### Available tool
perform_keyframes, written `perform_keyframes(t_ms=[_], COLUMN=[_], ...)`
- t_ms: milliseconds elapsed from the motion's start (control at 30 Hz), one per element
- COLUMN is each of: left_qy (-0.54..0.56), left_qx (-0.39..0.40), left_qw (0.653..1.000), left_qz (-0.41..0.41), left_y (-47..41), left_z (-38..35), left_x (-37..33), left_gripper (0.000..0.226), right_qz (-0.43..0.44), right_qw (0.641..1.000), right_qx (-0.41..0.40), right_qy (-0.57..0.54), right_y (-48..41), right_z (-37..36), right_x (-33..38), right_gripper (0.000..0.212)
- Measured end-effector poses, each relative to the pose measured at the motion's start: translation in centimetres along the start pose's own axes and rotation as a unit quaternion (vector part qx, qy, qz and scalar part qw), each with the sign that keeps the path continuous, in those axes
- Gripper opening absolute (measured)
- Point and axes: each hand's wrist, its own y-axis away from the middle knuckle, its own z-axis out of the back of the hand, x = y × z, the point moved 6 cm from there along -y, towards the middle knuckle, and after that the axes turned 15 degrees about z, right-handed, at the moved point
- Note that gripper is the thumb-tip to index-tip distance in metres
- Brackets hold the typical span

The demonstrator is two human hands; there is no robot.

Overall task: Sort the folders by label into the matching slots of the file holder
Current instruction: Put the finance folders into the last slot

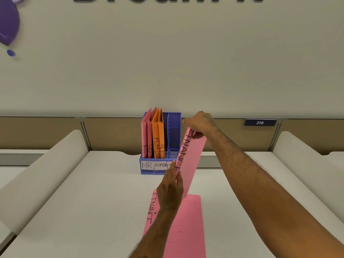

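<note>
A blue file holder (174, 135) stands at the back of the white desk, its front labelled HR, ADMIN and a third word that is partly hidden. Two pink HR folders (146, 138) fill its left slot and two orange ADMIN folders (158, 135) the middle one; the right slot looks empty. I hold a pink FINANCE folder (191, 161) upright and tilted, just in front of the right slot. My right hand (200, 123) grips its top edge, my left hand (170, 189) its lower spine edge. A second pink FINANCE folder (184, 226) lies flat on the desk below.
The white desk (93, 192) has raised white side panels left (42, 175) and right (307, 170). A tan partition runs behind the holder, with a dark plate reading 216 (260, 122) at the right. The wall above carries dark lettering and a purple shape.
</note>
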Motion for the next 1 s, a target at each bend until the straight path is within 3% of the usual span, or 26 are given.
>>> perform_keyframes(t_ms=[100, 267, 367, 500, 700, 867, 1000], left_qy=[0.009, 0.045, 0.069, -0.013, -0.179, -0.24, -0.259], left_qx=[0.0, 0.028, 0.066, 0.06, 0.138, 0.141, 0.175], left_qw=[1.0, 0.998, 0.995, 0.998, 0.971, 0.953, 0.945], left_qz=[-0.007, 0.022, 0.032, 0.001, -0.077, -0.116, -0.095], left_y=[0.2, 0.0, -1.4, -6.4, -16.6, -22.9, -26.5], left_z=[0.1, 0.0, 0.7, 1.6, 1.3, 0.8, -0.8], left_x=[-0.4, 0.2, 1.6, 3.1, 5.6, 5.4, 5.5], left_gripper=[0.054, 0.048, 0.061, 0.068, 0.058, 0.068, 0.077], right_qz=[0.006, 0.046, 0.088, 0.137, 0.208, 0.213, 0.22], right_qw=[0.999, 0.995, 0.99, 0.982, 0.962, 0.953, 0.951], right_qx=[0.018, -0.021, -0.05, -0.077, -0.118, -0.159, -0.167], right_qy=[0.026, 0.082, 0.1, 0.104, 0.133, 0.147, 0.139], right_y=[0.0, -0.4, -0.9, -1.9, -4.7, -7.4, -9.8], right_z=[0.1, 0.9, 1.5, 2.1, 2.4, 2.6, 1.7], right_x=[0.6, 1.5, 2.4, 4.3, 8.3, 9.5, 9.8], right_gripper=[0.03, 0.028, 0.03, 0.035, 0.036, 0.037, 0.026])
